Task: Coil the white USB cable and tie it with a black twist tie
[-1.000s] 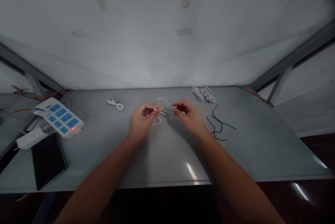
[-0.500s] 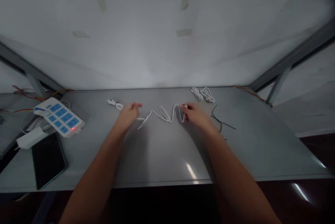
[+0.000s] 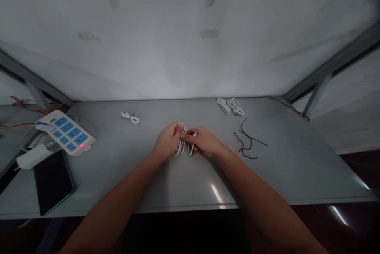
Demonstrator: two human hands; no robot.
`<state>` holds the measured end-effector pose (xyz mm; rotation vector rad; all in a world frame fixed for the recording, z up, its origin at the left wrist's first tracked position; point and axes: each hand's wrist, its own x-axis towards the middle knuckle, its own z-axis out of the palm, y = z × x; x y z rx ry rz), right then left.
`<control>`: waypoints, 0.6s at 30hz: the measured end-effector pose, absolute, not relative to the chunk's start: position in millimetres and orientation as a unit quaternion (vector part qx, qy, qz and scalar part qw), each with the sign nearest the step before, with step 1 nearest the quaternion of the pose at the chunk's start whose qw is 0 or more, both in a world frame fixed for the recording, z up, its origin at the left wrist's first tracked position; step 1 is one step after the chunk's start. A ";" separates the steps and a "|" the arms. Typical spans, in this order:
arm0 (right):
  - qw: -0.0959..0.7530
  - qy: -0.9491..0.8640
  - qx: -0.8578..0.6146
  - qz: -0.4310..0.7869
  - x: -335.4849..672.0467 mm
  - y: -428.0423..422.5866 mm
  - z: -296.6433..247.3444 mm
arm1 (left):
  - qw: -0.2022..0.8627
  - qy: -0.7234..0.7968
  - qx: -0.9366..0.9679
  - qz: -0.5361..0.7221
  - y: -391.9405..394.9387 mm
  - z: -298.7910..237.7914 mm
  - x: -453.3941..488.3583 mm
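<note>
A white cable [image 3: 184, 146] hangs in loops between my two hands over the middle of the grey table [image 3: 190, 182]. My left hand [image 3: 166, 141] is closed on the loops at their left side. Pressed close against it, my right hand [image 3: 202, 142] pinches the cable, with its plug end showing above the fingers. The two hands touch each other.
A small bundled white cable [image 3: 130, 118] lies at the back left. Two coiled white cables [image 3: 230, 106] sit at the back right, with black twist ties [image 3: 247, 141] in front of them. A blue-and-white power strip [image 3: 65, 132], a white adapter [image 3: 31, 156] and a dark tablet [image 3: 52, 181] lie at the left.
My hands pulled apart and stretched the cable out in waves, then came back together. The cable is now gathered in loops between them.
</note>
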<state>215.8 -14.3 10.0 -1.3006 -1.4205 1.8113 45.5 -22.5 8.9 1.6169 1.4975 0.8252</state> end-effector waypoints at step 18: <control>0.461 -0.463 -0.364 0.664 240.7 -10.8 43.1 | 0.595 0.508 0.345 0.518 -11.2 15.2 38.3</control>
